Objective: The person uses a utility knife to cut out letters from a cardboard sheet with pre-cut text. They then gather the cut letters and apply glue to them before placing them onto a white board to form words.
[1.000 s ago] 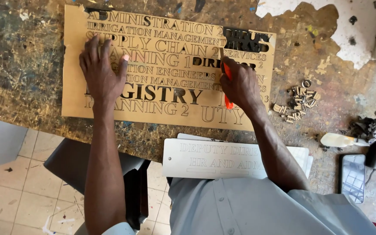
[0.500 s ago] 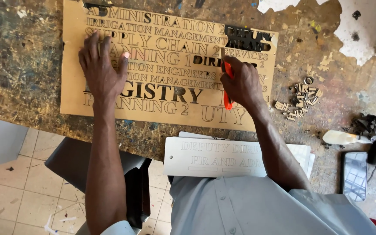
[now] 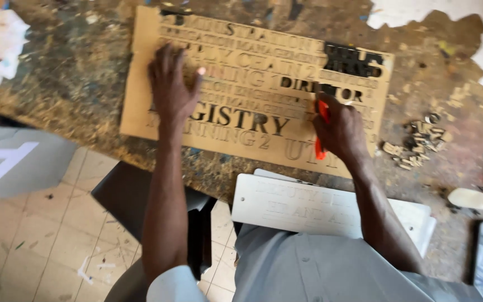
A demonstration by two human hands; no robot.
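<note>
We pressed our left hand (image 3: 170,84) flat, fingers spread, on the tan lettered board (image 3: 252,84) lying across the stained workbench (image 3: 68,72), seemingly to keep it from sliding. Our right hand (image 3: 339,130) was closed around a red cutter (image 3: 323,114), its tip at the cut letters near the board's right side. Loose cut-out bits (image 3: 415,142) lay beside it. Compared with a second earlier, both hands sat in much the same places; only the view had shifted.
</note>
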